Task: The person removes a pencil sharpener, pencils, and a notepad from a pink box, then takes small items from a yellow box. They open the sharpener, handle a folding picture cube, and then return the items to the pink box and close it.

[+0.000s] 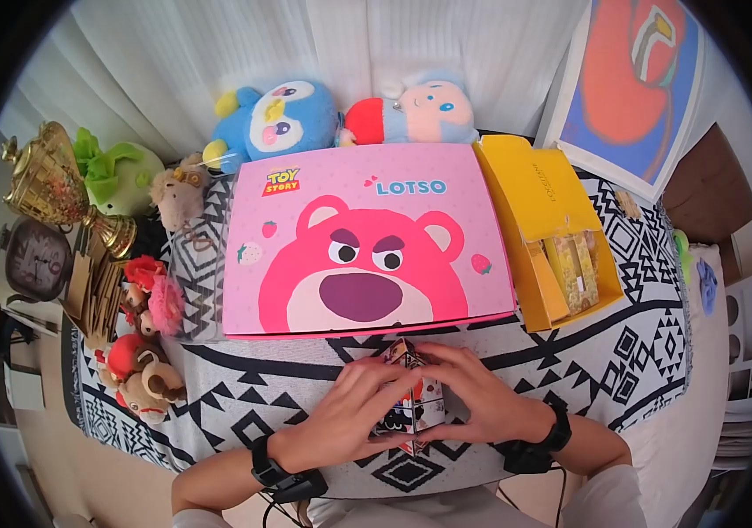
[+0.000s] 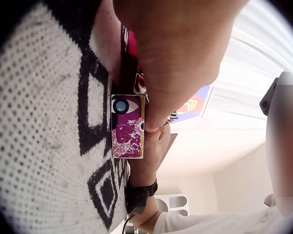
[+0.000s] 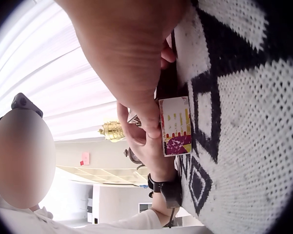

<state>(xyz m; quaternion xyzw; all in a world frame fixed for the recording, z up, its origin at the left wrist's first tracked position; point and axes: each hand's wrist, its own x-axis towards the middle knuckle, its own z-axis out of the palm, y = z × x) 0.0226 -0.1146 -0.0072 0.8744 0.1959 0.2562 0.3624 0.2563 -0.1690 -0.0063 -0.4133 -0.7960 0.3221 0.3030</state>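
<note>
A folding picture cube with printed faces stands tilted at the near side of the table, one corner edge toward me. My left hand grips it from the left, fingers over the upper part and thumb low. From the other side my right hand holds it the same way, thumb near its bottom corner. In the left wrist view a purple face with a cartoon eye shows, close over the cloth. The right wrist view shows a pale face with yellow marks and a purple patch. The palms hide parts of the cube.
Right behind the hands lies a large pink Lotso box. An open yellow box stands to its right. Plush toys, a gold trophy and a clock crowd the left. A patterned cloth covers the table.
</note>
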